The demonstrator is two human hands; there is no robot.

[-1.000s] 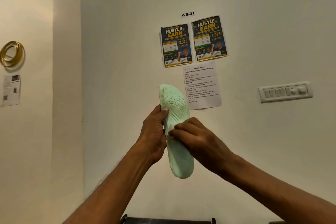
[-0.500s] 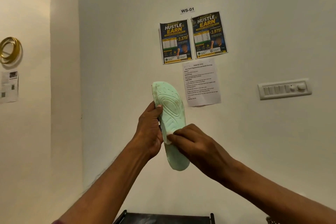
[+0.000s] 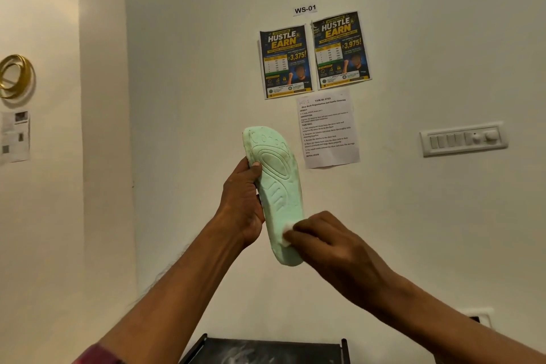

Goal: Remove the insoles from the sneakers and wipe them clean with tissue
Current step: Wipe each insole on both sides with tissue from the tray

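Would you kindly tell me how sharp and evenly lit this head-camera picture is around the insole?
Head view: the insole is sharp, its moulded ridges readable; the tissue in the right hand is a washed-out white patch; light is soft and warm, warmest on the left wall; the wide-angle lens slightly bows the wall corner.

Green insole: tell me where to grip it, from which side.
Grip the insole by its left edge near mid-length, from the left, thumb on the ribbed face, as the left hand does. It stands nearly upright; that leaves its face free for the tissue in the right hand.
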